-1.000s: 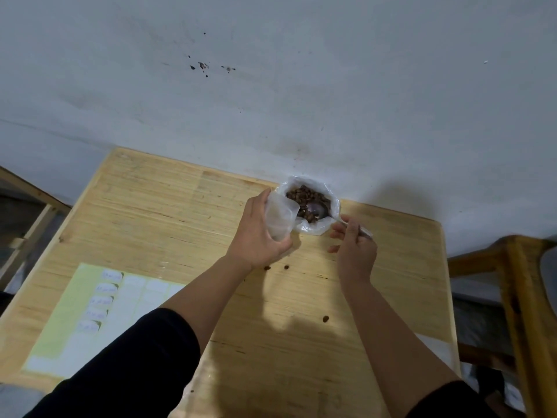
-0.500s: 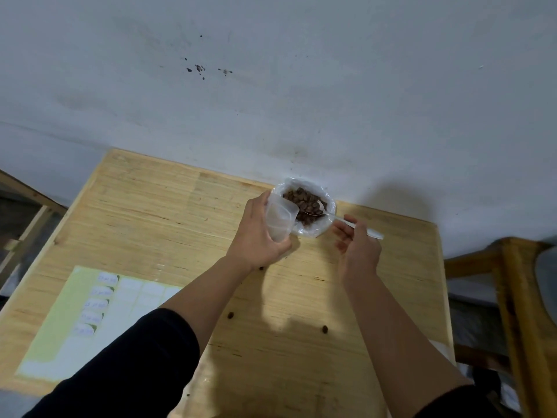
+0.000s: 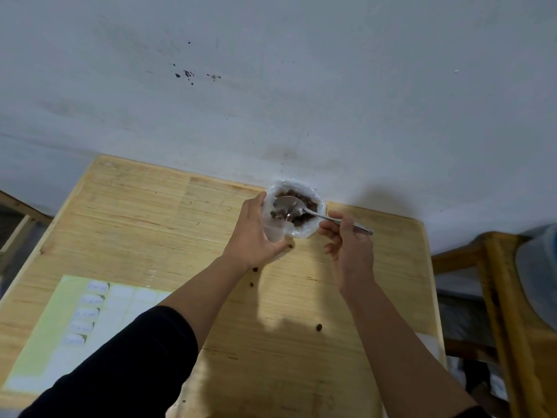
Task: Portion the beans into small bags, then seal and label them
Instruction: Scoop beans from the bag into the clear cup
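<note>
A large clear bag of brown beans (image 3: 304, 203) stands open at the far edge of the wooden table (image 3: 144, 224), against the wall. My left hand (image 3: 254, 236) grips a small clear bag (image 3: 272, 229) just left of it, mouth open upward. My right hand (image 3: 351, 247) pinches the handle of a metal spoon (image 3: 291, 208), whose bowl carries a few beans and hovers over the small bag's mouth. A sheet of labels (image 3: 87, 312), several of them written on, lies at the near left.
Loose beans (image 3: 318, 327) lie scattered on the table between my arms. A white wall rises right behind the table. Wooden furniture (image 3: 506, 297) stands close on the right, and another wooden frame (image 3: 18, 227) on the left.
My right hand lifted the spoon out of the large bag with beans on it and swung its bowl left, over the small bag. My left hand stayed in place.
</note>
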`<state>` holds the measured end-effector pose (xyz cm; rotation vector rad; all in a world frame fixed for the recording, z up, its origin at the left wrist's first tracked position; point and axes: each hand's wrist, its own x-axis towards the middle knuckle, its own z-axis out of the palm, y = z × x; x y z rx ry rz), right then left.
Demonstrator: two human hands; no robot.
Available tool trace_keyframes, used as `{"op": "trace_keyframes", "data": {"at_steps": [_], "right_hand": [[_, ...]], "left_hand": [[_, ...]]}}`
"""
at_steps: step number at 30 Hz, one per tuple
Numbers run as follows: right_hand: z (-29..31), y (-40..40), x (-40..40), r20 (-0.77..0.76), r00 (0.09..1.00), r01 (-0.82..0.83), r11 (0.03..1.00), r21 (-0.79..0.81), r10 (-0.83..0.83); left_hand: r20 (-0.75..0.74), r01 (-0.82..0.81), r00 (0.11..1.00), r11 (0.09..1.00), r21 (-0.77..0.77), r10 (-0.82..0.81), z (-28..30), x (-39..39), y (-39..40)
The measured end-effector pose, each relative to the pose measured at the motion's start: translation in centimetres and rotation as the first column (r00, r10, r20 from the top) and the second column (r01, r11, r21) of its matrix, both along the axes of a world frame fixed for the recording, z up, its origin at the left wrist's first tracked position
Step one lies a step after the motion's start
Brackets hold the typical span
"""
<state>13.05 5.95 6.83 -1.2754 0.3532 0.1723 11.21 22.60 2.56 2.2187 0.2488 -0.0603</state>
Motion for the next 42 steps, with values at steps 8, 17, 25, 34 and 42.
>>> {"op": "trace_keyframes", "data": {"at_steps": [8, 17, 25, 34, 42], "right_hand": [[-2.2, -0.4, 1.1, 0.013, 0.981, 0.188, 0.939, -0.289, -0.193], [-4.9, 2.3, 1.4, -0.143, 0.97, 0.163, 0.965, -0.205, -0.195], [-3.2, 0.9, 1.9, -0.274, 0.918, 0.294, 0.956, -0.007, -0.285], [1.0, 0.3, 0.3, 0.035, 0.999, 0.027, 0.994, -0.105, -0.023], [1.8, 0.3, -1.5, 0.237, 0.964, 0.0, 0.884, -0.467, 0.125]], "left_hand": [[0.05, -0.036, 0.998, 0.999, -0.027, 0.037, 0.0, -0.4, 0.2], [0.044, -0.065, 0.997, 0.996, -0.066, 0.068, 0.1, -0.6, 0.1], [0.044, -0.044, 0.998, 0.997, -0.056, 0.046, 0.1, -0.5, 0.2], [0.055, -0.029, 0.998, 0.999, -0.043, 0.031, 0.0, -0.4, 0.2], [0.082, -0.033, 0.996, 0.999, -0.044, 0.037, 0.0, -0.3, 0.0]]}}
